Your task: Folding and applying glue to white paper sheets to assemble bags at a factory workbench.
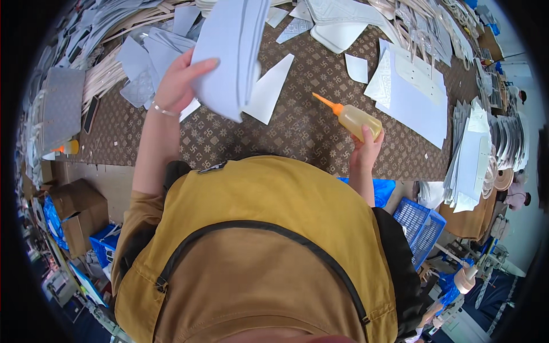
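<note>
Fingers closed, the left hand (178, 84) held gathered white sheets (229, 63) and the right hand (366, 151) a bottle (358, 121) toward the near edge of the table (311, 153), a pointed piece (271, 96) lying loose.

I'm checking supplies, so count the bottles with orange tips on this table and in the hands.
2: one bottle in the right hand, and a smaller-looking one at the far left of the table. Others may be hidden under the piles.

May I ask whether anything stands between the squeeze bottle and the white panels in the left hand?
Nothing visible blocks the squeeze bottle from those white panels; a loose white piece lies on the tabletop between.
</note>
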Motion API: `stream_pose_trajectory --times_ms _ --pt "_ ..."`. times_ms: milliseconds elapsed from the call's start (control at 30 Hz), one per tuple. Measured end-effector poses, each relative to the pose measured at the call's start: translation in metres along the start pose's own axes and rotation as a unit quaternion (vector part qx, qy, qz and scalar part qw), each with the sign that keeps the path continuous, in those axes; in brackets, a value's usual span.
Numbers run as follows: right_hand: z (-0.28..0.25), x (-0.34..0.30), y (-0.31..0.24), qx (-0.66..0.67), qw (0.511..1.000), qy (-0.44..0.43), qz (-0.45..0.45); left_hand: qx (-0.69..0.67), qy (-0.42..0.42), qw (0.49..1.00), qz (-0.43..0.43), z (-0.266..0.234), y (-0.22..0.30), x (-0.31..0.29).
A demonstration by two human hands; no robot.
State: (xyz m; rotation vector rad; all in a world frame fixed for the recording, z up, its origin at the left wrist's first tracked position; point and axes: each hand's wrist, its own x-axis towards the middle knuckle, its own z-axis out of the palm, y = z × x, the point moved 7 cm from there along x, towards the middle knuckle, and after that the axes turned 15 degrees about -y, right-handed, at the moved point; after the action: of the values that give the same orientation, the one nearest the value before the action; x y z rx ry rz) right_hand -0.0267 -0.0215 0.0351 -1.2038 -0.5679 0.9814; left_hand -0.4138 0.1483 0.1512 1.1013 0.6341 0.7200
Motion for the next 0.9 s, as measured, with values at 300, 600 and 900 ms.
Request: stream_pose_trajectory --times_ms 300,600,900 --pt "0.000 0.004 -0.017 0.036 0.998 0.004 -0.056 0.104 -0.021 0.965 -0.239 -0.031 -0.167 0.062" --pt "-0.027 -0.005 0.017 0.062 0.998 0.030 0.013 0.633 0.064 0.740 -0.220 -0.005 -0.146 0.070" --pt "0.039 0.016 0.068 0.302 0.940 -0.059 0.148 0.624 -0.053 0.746 -0.227 0.019 -0.143 0.081"
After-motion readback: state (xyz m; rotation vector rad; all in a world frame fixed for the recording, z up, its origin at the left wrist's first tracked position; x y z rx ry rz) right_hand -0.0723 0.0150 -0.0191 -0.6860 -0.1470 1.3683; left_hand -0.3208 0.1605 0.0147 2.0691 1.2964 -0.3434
